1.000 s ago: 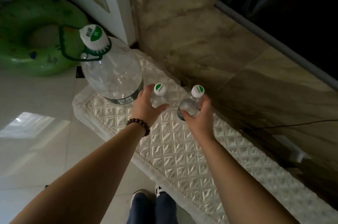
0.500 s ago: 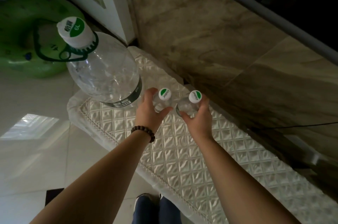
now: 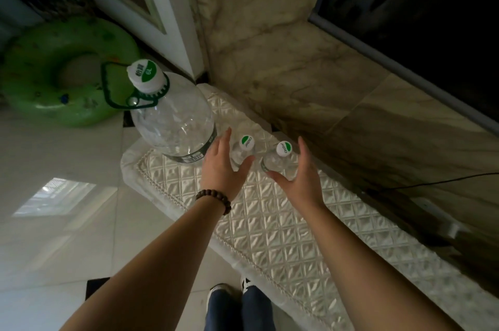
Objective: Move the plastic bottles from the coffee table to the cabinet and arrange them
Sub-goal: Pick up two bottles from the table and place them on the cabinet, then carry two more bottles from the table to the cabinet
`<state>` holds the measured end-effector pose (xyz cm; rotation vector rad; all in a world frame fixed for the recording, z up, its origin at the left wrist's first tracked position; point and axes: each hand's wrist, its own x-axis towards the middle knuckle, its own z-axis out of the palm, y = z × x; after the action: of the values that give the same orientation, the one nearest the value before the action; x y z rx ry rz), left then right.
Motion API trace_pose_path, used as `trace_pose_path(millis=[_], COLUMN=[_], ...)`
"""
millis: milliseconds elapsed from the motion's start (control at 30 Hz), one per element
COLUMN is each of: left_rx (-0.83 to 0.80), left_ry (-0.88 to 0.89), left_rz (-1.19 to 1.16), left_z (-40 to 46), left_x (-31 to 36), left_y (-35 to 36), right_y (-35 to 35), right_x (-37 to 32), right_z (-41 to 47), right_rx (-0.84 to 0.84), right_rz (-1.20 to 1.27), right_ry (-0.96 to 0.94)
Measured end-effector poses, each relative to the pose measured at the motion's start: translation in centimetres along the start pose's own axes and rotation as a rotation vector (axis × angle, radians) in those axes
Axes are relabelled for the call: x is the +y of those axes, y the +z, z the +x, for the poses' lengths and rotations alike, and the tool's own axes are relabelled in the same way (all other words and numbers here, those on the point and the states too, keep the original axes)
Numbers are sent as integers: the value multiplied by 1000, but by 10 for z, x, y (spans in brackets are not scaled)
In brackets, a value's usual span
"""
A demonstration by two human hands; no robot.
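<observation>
Two bottles (image 3: 244, 151) between spread hands (image 3: 222, 168)

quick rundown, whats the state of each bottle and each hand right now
big bottle: upright, capped, on the quilted cover
left small bottle: upright, capped, not gripped
right small bottle: upright, capped, not gripped
left hand: open, fingers straight
right hand: open, fingers spread

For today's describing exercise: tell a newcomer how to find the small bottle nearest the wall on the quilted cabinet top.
Start at the big 6L jug standing at the far end of the quilted white cover. Two small clear bottles stand upright just right of it, between the open left hand and right hand. Yours is the right-hand small bottle, closest to the marble wall and farthest from the jug.
</observation>
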<state>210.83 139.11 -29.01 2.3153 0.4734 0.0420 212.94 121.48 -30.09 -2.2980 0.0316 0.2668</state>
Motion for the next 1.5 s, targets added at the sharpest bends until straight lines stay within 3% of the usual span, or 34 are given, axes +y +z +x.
trace_pose_path(millis=[267, 533, 900, 1233, 1500], left_rx=[-19, 8, 203, 460, 646], left_ry=[84, 18, -285, -702, -1017], left_rz=[317, 404, 392, 286, 245], left_z=[-62, -160, -292, -474, -645], left_x=[41, 47, 42, 56, 58], left_y=[-90, -174, -207, -152, -131], right_y=[-60, -89, -87, -112, -94], right_x=[-67, -127, -152, -102, -89], right_z=[-69, -162, -236, -326, -448], right_rx=[2, 8, -123, -382, -633], right_rz=[-399, -528, -547, -590, -558], right_ry=[-166, -285, -522, -840, -1088])
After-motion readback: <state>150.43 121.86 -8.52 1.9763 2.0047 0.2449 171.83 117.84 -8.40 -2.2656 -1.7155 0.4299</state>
